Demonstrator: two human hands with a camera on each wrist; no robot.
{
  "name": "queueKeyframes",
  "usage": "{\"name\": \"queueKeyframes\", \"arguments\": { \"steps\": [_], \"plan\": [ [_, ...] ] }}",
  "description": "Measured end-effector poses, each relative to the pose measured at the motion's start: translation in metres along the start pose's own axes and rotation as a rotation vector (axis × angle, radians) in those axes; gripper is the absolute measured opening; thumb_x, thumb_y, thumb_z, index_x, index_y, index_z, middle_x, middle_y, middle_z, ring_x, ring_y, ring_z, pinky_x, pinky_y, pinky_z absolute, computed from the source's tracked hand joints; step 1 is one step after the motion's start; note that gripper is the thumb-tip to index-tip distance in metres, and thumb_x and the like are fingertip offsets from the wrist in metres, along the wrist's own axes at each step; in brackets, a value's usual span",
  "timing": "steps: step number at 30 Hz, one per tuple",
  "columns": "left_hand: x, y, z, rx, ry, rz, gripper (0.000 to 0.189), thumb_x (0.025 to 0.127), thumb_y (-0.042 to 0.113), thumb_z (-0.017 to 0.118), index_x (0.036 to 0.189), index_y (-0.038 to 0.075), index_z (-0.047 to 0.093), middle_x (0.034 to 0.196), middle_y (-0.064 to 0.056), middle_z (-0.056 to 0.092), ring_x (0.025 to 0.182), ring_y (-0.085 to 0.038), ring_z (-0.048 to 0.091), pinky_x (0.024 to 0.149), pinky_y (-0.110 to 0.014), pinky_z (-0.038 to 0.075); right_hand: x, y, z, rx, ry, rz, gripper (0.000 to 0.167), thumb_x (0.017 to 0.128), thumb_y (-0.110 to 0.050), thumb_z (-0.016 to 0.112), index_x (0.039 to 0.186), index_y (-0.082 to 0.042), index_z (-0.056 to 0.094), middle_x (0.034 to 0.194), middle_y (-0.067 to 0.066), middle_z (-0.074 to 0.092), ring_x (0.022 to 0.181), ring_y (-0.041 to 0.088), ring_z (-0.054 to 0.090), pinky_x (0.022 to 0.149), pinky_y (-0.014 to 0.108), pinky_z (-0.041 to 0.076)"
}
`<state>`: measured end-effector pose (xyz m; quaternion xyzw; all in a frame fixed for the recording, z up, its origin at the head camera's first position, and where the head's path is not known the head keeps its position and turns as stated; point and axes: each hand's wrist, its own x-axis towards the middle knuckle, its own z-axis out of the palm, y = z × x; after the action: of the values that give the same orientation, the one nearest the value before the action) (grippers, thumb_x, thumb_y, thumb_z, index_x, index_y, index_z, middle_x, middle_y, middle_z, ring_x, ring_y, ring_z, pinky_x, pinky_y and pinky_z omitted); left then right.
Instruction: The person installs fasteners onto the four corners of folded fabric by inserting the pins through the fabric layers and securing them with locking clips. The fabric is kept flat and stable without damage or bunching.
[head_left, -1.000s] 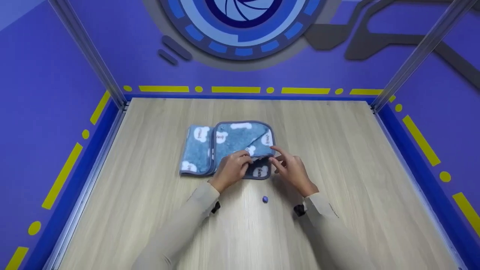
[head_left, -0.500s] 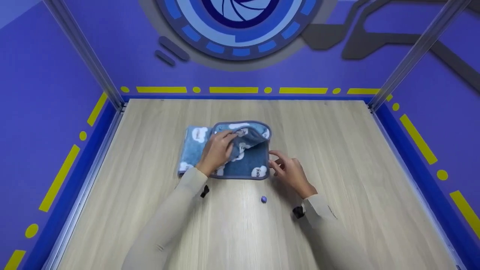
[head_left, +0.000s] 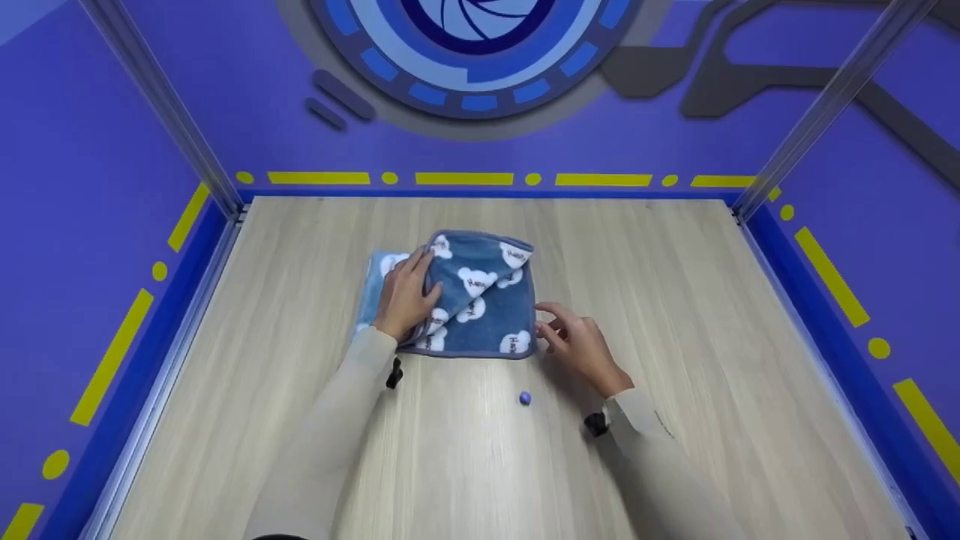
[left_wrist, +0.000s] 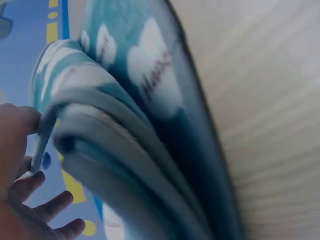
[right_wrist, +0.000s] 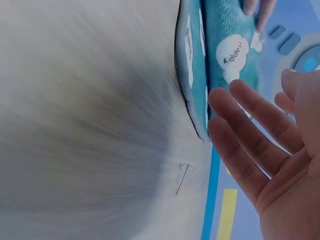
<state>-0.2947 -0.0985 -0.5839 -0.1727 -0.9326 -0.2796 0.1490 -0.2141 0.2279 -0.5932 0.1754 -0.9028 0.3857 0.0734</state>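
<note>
A folded fleece towel (head_left: 517, 307), blue with white patches, dark lettering and grey trim, lies mid-table. Its upper layer is turned back diagonally, baring the layer beneath at lower right. My left hand (head_left: 405, 296) is at the fold's left side, over the towel's left part; in the left wrist view the hand (left_wrist: 17, 170) pinches the grey-trimmed edge between thumb and finger. Beside the towel's right edge is my right hand (head_left: 577, 345), fingers loosely bent and fingertips right at the trim. The right wrist view shows this hand (right_wrist: 270, 155) with nothing in its fingers.
A small purple object (head_left: 525, 398) lies on the wooden table (head_left: 675, 285) in front of the towel, between the forearms. Blue panels with yellow marks (head_left: 464, 178) and metal posts (head_left: 817, 112) enclose the table at the back and sides.
My left hand has moved left and a little back, drawing the towel's top layer from the front right corner over to the left. My right hand has stayed by the right edge.
</note>
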Motion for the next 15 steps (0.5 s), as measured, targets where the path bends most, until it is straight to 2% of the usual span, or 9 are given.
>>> {"name": "queueKeyframes", "arguments": {
  "steps": [4,9,15],
  "plan": [
    [-0.002,-0.009,0.003,-0.006,-0.073,-0.062,0.067,0.098,0.030,0.068,0.153,0.000,0.045,0.160,-0.020,0.040,0.140,-0.044,0.044,0.114,-0.058,0.035,-0.001,0.000,0.000,0.003,-0.006,0.024,0.035,0.100,-0.017,0.068,0.135,-0.016,0.066,0.088,0.001,0.078,0.063,0.014,0.069,0.058,0.026,0.056],
    [-0.003,-0.016,0.007,0.005,-0.182,-0.113,0.078,0.099,0.045,0.064,0.159,0.005,0.035,0.166,-0.015,0.029,0.148,-0.042,0.034,0.118,-0.064,0.026,-0.002,0.000,0.001,-0.001,-0.017,0.063,0.035,0.101,-0.019,0.068,0.135,-0.019,0.065,0.089,0.000,0.078,0.065,0.010,0.067,0.059,0.027,0.055],
    [-0.004,-0.019,0.010,0.031,-0.261,-0.167,0.081,0.101,0.049,0.059,0.162,0.008,0.028,0.169,-0.013,0.023,0.153,-0.039,0.025,0.118,-0.068,0.019,-0.001,0.000,0.000,-0.005,-0.013,0.059,0.035,0.101,-0.019,0.068,0.136,-0.019,0.065,0.089,-0.001,0.078,0.066,0.009,0.067,0.060,0.028,0.055]
  ]
}}
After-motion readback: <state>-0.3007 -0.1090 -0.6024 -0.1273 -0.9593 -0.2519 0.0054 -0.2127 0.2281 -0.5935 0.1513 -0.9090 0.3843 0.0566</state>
